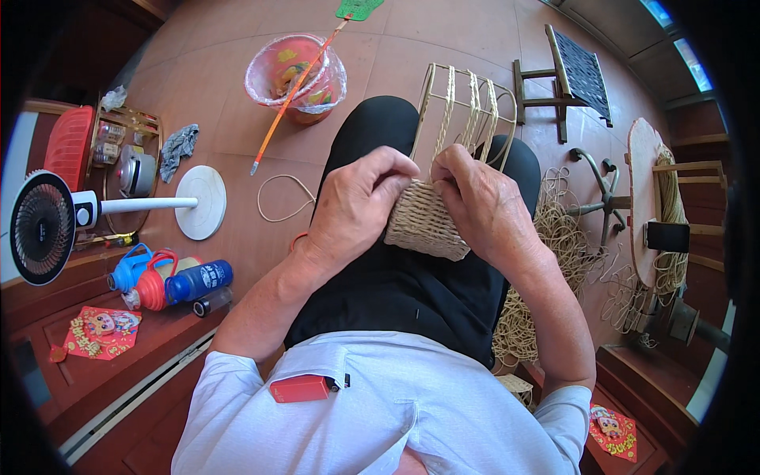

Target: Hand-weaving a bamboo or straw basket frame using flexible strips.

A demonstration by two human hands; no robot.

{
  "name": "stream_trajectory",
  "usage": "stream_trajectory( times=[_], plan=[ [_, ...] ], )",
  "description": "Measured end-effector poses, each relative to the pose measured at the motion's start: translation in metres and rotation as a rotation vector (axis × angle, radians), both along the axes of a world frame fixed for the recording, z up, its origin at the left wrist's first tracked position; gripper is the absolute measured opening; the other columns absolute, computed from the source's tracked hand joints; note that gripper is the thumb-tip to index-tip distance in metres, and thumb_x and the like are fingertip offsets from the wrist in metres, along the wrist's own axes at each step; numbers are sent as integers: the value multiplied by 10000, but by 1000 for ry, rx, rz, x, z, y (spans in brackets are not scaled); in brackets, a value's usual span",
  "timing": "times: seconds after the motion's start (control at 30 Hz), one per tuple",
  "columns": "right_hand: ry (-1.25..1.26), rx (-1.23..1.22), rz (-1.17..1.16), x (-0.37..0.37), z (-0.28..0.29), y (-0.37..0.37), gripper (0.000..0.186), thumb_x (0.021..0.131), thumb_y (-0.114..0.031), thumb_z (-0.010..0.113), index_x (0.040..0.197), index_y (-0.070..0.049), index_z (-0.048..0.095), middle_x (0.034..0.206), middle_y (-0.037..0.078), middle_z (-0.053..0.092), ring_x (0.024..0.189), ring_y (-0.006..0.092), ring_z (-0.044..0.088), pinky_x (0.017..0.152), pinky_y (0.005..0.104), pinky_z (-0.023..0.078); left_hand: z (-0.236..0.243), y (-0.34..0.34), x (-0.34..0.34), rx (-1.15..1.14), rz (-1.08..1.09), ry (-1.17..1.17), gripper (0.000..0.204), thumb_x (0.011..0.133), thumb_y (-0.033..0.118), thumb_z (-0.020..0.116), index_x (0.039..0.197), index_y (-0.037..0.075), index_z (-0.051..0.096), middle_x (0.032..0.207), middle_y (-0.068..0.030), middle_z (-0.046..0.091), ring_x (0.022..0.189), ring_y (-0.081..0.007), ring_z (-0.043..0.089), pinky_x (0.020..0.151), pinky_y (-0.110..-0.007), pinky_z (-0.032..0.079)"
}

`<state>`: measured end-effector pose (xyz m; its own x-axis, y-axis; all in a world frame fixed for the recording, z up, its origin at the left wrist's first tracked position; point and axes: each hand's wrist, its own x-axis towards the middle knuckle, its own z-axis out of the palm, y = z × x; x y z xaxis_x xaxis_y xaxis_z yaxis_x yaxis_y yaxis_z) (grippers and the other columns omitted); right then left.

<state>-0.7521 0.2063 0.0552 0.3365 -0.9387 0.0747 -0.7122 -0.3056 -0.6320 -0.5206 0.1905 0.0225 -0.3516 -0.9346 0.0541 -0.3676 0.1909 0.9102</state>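
Note:
A half-woven basket (427,222) of tan cord rests on my lap. Its lower part is tightly woven, and the upper part is a bare wire frame (424,103) with long strands of twisted cord (473,111) running along it. My left hand (356,202) is closed in a pinch at the left corner of the woven edge. On the other side, my right hand (487,202) pinches cord at the same edge, its fingers bent down between the strands. The exact piece of cord under the fingertips is hidden.
Loose cord (546,269) lies heaped on the floor to my right, near a wheeled chair base (602,194). A folding stool (582,79) stands far right. Ahead left are a red bucket (277,71) and a fly swatter (297,91). A fan (43,226) and bottles (198,281) are left.

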Motion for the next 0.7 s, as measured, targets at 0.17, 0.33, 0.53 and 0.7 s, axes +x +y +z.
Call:
stream_trajectory(
  times=[0.17,0.33,0.53,0.7],
  plan=[
    [-5,-24,7,0,-2,-1,100,1139,-55,644,1195,-41,563,991,239,738,1003,474,769,880,563,602,-8,-8,2,210,24,221,221,1133,68,749,1335,11,683,1077,-34,771,964,-81,727,854,-288,613],
    [-7,-106,1,3,-8,2,144,1105,-33,682,1181,-40,559,1008,215,735,989,450,778,862,546,618,-3,-17,5,439,18,279,317,1091,61,775,1362,-20,631,1038,-81,780,860,-85,714,794,-307,620],
    [33,-262,-52,8,-20,6,213,1050,2,765,1153,-58,589,943,168,717,868,407,777,760,485,612,7,-28,9,415,-65,151,330,1072,85,777,1350,-30,642,1011,-89,804,866,-100,736,794,-316,622],
    [35,-297,-94,12,-26,11,219,1033,8,789,1130,-56,603,937,163,710,865,395,771,771,479,611,5,-27,3,368,-50,124,383,1084,54,793,1414,-28,617,1033,-75,795,813,-65,678,694,-260,559]
  ],
)
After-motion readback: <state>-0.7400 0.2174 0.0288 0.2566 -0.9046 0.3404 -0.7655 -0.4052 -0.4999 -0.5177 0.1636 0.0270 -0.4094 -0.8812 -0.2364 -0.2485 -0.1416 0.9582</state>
